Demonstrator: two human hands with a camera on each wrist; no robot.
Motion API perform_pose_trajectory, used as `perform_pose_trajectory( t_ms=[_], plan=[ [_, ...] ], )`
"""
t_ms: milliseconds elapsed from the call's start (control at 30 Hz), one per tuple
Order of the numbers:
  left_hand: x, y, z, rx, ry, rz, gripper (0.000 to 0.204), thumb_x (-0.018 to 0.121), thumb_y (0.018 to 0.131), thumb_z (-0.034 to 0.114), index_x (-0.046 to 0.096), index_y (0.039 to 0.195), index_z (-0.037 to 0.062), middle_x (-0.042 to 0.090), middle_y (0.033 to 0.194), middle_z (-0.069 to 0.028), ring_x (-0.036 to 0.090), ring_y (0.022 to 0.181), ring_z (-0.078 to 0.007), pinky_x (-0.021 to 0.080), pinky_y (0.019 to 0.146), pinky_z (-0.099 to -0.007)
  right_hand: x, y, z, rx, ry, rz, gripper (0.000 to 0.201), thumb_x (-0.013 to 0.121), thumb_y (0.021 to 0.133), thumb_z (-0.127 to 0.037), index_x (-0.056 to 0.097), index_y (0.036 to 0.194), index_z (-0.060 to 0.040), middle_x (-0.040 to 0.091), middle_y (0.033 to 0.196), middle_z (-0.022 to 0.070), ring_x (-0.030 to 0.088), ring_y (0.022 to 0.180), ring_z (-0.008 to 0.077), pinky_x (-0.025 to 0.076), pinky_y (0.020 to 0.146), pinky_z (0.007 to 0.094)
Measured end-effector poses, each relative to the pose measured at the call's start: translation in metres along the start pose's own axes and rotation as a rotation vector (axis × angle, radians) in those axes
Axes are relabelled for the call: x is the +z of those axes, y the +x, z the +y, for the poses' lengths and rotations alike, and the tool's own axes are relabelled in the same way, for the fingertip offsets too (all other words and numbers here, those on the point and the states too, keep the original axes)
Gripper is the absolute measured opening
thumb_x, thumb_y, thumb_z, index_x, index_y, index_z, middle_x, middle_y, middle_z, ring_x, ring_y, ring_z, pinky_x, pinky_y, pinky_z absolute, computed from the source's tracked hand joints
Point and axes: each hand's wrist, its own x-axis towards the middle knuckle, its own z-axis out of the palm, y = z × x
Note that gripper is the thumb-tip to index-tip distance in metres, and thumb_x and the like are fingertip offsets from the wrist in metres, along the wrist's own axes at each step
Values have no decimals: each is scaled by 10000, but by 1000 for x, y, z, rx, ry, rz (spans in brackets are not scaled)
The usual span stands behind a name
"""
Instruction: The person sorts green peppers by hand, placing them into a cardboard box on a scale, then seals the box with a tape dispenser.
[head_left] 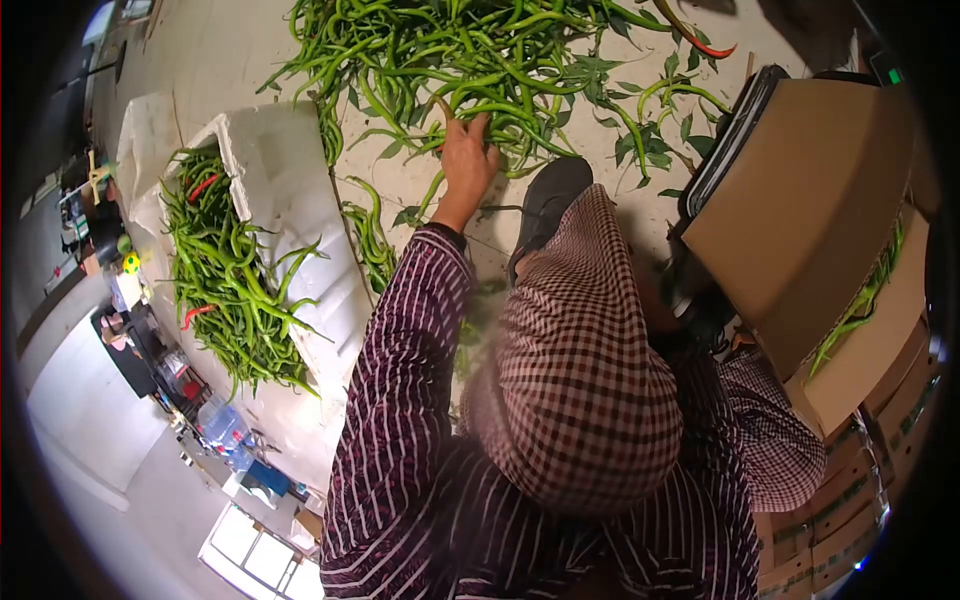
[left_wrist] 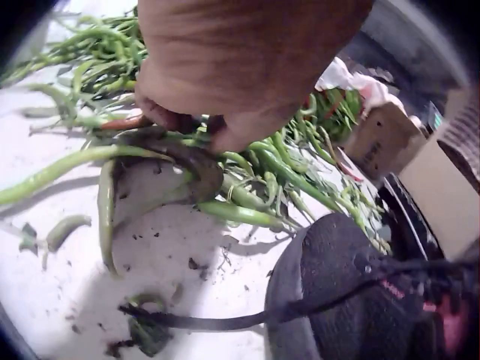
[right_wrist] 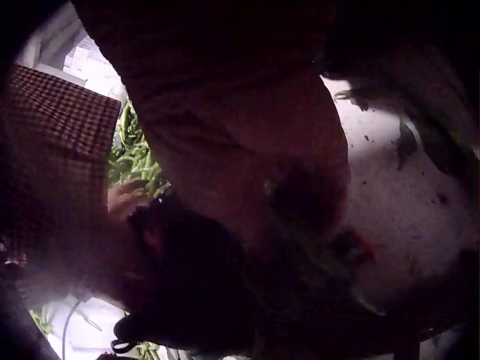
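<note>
In the head view, taken as a clock face, the main pile of green peppers [head_left: 450, 60] spread over the pale floor [head_left: 560, 110] at 12 o'clock, and the left hand [head_left: 468, 165] reached into its near edge. Its fingers were bent down among the peppers, with a dark, brownish pepper [left_wrist: 206, 171] directly beneath them in the left wrist view; whether they pinched one could not be told. A black shoe [head_left: 552, 200] stood at 4 o'clock from that hand, just beside the pile, its dark lace [left_wrist: 217, 321] trailing over the floor. The right hand [right_wrist: 255, 157] lay in deep shadow in its own wrist view and was hidden behind the checked trousers [head_left: 590, 400] in the head view, so its grip could not be told. At 9 o'clock a white foam box [head_left: 285, 170] was heaped with more green peppers, a few red ones [head_left: 203, 187] among them. A red-tipped pepper [head_left: 712, 50] lay at 1 o'clock, with loose leaves [head_left: 655, 155] nearer in. A cardboard box [head_left: 800, 180] stood between 2 and 3 o'clock, peppers [head_left: 868, 290] showing inside it.
</note>
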Motion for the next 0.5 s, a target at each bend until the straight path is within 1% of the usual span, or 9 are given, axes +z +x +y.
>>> perform_pose_trajectory(
  t_ms=[100,167,200,233,267,300,367,400,500],
  plan=[
    [8,0,3,51,-56,72,374,672,759,99,645,1131,70,577,1028,-199,597,903,-381,496,767,-433,-51,-22,-38,-38,-143,130,144,586,830,-153,643,916,-52,627,787,194,615,706,413,494,654,505],
    [10,6,0,85,-80,129,334,663,774,103,661,1105,63,611,992,-196,614,878,-385,501,760,-427,-60,-25,-45,14,82,207,160,583,823,-137,647,943,-51,629,830,205,618,755,410,498,679,492],
    [9,10,0,115,-170,144,315,664,777,105,669,1089,62,634,938,-192,621,851,-394,504,754,-419,-55,-23,-41,15,81,216,160,583,823,-137,647,943,-51,629,830,205,618,755,410,498,679,492],
    [3,13,5,148,-262,156,298,664,779,106,678,1073,62,658,884,-188,628,824,-403,507,749,-410,-49,-19,-36,-63,130,334,153,579,822,-128,645,936,-50,628,830,206,618,760,407,499,687,489],
    [-4,16,8,227,-234,227,244,667,820,106,677,1051,28,683,817,-144,666,740,-317,519,708,-348,-44,-18,-30,-140,179,451,147,575,821,-120,643,930,-49,627,829,208,617,766,403,499,695,486],
    [-18,16,17,237,-236,227,244,667,820,106,677,1051,28,683,817,-144,666,740,-317,519,708,-348,-48,-23,-36,-139,180,462,147,575,821,-120,643,930,-49,627,829,208,617,766,403,499,695,486],
    [-50,13,35,-234,-795,44,214,665,864,110,667,1038,-15,682,827,-92,659,720,-178,514,674,-276,-66,-36,-60,-24,86,437,136,581,810,-108,649,906,-38,626,840,208,616,793,403,496,726,479],
    [-68,10,42,-217,-868,40,210,662,867,103,663,1021,-39,681,827,-74,629,691,-96,497,629,-237,-70,-42,-63,-27,89,441,136,581,810,-108,649,906,-38,626,840,208,616,793,403,496,726,479],
    [-113,-4,61,-216,-989,36,215,672,846,62,659,1036,-38,669,831,-48,608,711,-87,493,657,-222,-72,-51,-61,-163,-89,352,152,601,801,-116,653,890,-4,625,856,213,616,836,405,495,747,461]
  ],
)
